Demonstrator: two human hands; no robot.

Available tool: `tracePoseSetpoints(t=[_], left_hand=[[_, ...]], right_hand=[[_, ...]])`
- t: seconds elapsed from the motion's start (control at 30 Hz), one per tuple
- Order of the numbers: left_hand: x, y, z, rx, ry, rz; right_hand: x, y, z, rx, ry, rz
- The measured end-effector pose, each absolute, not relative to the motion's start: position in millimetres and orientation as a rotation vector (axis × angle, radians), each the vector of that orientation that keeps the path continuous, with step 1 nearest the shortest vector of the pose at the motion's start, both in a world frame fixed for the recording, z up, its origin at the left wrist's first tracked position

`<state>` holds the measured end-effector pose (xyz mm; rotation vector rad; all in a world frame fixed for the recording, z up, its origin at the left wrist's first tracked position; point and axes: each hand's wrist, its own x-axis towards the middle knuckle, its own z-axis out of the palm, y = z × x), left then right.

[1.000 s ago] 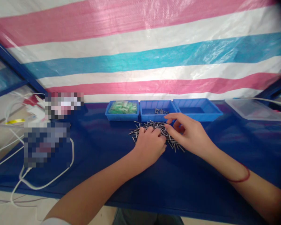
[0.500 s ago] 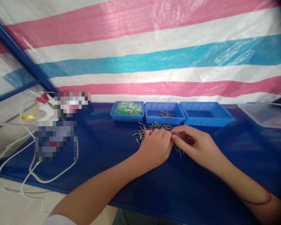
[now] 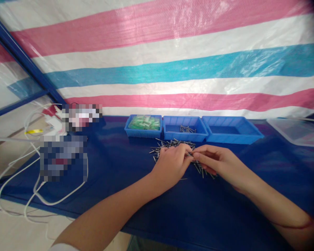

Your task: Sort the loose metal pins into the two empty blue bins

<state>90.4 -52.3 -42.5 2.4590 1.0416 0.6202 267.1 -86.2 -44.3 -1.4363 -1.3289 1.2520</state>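
Meeting tip to tip above the near right part of a pile of metal pins [image 3: 174,143], the fingers of the left hand [image 3: 172,162] and of the right hand [image 3: 219,160] are bent inward. On the right, thumb and forefinger are brought close together at their ends, with the other fingers curled beneath. On the left, the thumb is set near the forefinger, and the remaining fingers are laid over the pile. Whether a pin is gripped at the meeting point cannot be told, as the tips are too small and crowded there.

The pile is spread on the dark blue surface [image 3: 214,209] under and around the fingers, its edges shown beyond them and to both sides. One loose pin [image 3: 183,179] is seen just nearer than the left fingers.

Beyond the fingers, three blue boxes are lined up: a left box [image 3: 142,133] filled with green packets [image 3: 145,122], a middle box [image 3: 183,136] in which a few pins are scattered, and a right box [image 3: 232,137]. Well to the right of the fingers, a clear plastic tray [image 3: 295,132] is placed; far to their left, white cables [image 3: 57,202] are looped.
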Motion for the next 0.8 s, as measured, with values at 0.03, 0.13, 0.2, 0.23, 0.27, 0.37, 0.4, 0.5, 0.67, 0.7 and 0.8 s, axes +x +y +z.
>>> tracePoseSetpoints(t=[0.03,0.13,0.2,0.23,0.27,0.37,0.4,0.5,0.67,0.7,0.8], left_hand=[[89.5,-52.2,-42.8,2.465,1.062,0.616],[87.1,-52.4,-43.9,2.541,1.117,0.632],[86.5,-53.0,-43.1,2.559,1.124,0.732],[86.6,-53.4,-42.1,2.536,1.103,0.805],[87.1,-53.7,-40.6,2.488,1.067,0.878],[89.3,-54.0,-35.9,2.245,0.932,1.024],[89.9,-53.9,-34.8,2.153,0.911,1.045],[90.8,-53.4,-33.5,1.950,0.951,1.063],[89.8,-52.9,-33.4,1.940,0.933,1.078],[89.7,-52.8,-33.2,1.951,0.912,1.089],[89.9,-52.6,-32.3,1.969,0.882,1.134]], right_hand=[[268.1,-85.9,-44.3,-1.444,-1.320,1.221],[269.0,-85.1,-42.7,-1.455,-1.271,1.104],[267.5,-85.6,-41.4,-1.438,-1.226,1.090],[266.1,-86.2,-41.0,-1.423,-1.203,1.107],[264.4,-87.1,-40.8,-1.403,-1.185,1.133],[258.0,-90.6,-41.7,-1.324,-1.122,1.221],[255.8,-91.8,-42.3,-1.295,-1.089,1.249],[249.7,-95.0,-44.2,-1.214,-0.972,1.312],[243.5,-97.5,-44.9,-1.140,-0.858,1.351],[242.9,-97.8,-44.3,-1.139,-0.857,1.349],[241.3,-98.7,-41.1,-1.161,-0.876,1.357]])
